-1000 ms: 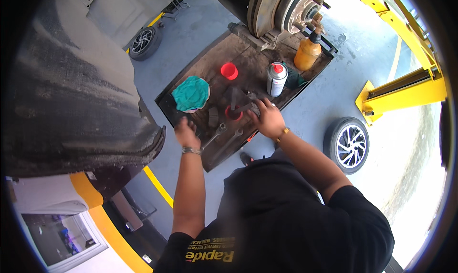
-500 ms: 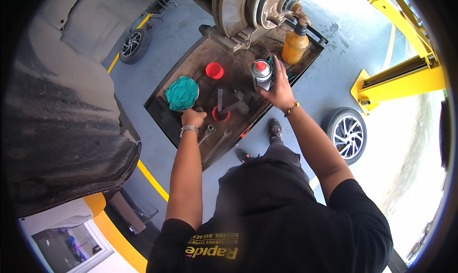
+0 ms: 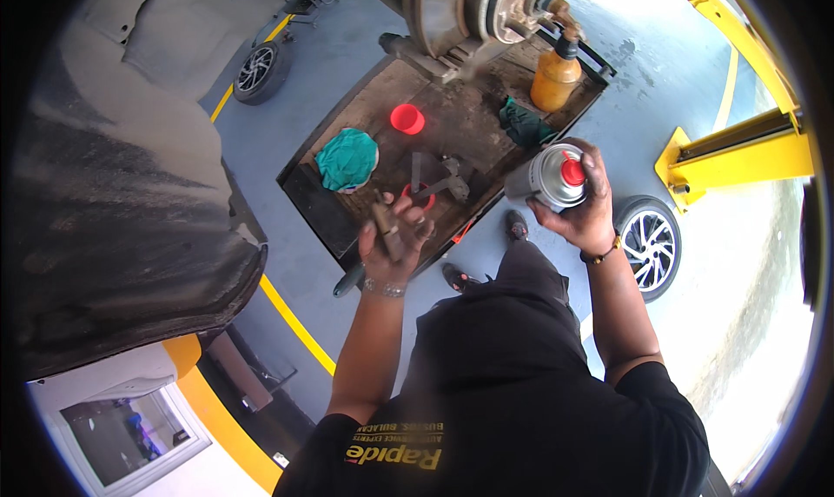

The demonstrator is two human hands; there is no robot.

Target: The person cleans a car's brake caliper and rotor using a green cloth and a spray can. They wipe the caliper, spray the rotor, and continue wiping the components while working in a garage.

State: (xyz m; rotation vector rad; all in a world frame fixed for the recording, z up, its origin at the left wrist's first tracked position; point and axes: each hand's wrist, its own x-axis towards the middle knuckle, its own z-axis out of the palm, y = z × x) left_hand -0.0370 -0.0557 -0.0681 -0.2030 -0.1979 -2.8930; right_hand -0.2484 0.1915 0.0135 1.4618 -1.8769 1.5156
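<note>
1. Brake part, a small dark metal piece, sits in the left hand. Half a second ago that hand was down on the tray among the tools; now it has come up off it, toward the person's body, with the fingers curled around the piece, so the grip is closed on it.
2. Behind that hand lies the shallow brown tray, standing in as the table here. On it, from left to right: a teal rag near the left edge, a red cap farther back, loose dark metal tools near the middle, and a dark green cloth toward the right.
3. At the far edge of the tray stands an orange pump bottle, just below the bare brake disc and hub.
4. Spray can, silver with a red nozzle, is wrapped in the right hand. It too has been lifted clear of the tray since a second ago and is tipped on its side, nozzle end facing the camera.
5. Judging from this, part and can are both up and fairly near each other, left and right of the tray's near edge, which looks like readiness for spraying the piece.
6. A loose wheel lies on the floor at the right, beside a yellow lift arm.
</note>
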